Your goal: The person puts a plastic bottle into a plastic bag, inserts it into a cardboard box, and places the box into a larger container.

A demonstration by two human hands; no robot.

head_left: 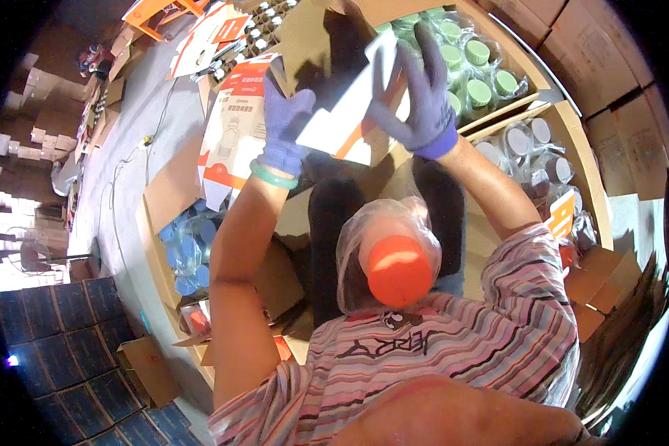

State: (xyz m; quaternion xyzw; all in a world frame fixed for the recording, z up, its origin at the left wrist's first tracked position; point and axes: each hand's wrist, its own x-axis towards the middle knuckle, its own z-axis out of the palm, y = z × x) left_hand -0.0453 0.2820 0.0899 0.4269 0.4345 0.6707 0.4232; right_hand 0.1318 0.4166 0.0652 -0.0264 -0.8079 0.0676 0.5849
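Note:
My left hand (284, 126), in a purple glove, is at the right edge of a printed orange-and-cream flat carton (234, 123), its thumb stretched out. A white carton with an orange stripe (346, 111) stands tilted between my hands. My right hand (421, 108), gloved too, has its thumb and index finger against this carton's right side, the other fingers spread. Nearer to me, a bottle with an orange lid (399, 271) sits in clear plastic at my lap.
Green-lidded bottles (477, 70) in plastic fill a box at the far right. Grey-lidded bottles (526, 149) sit nearer on the right, blue-lidded ones (189, 249) on the left. Stacked dark boxes (67, 342) stand at lower left; brown cartons (617, 89) wall the right. A cable (147, 141) crosses the floor.

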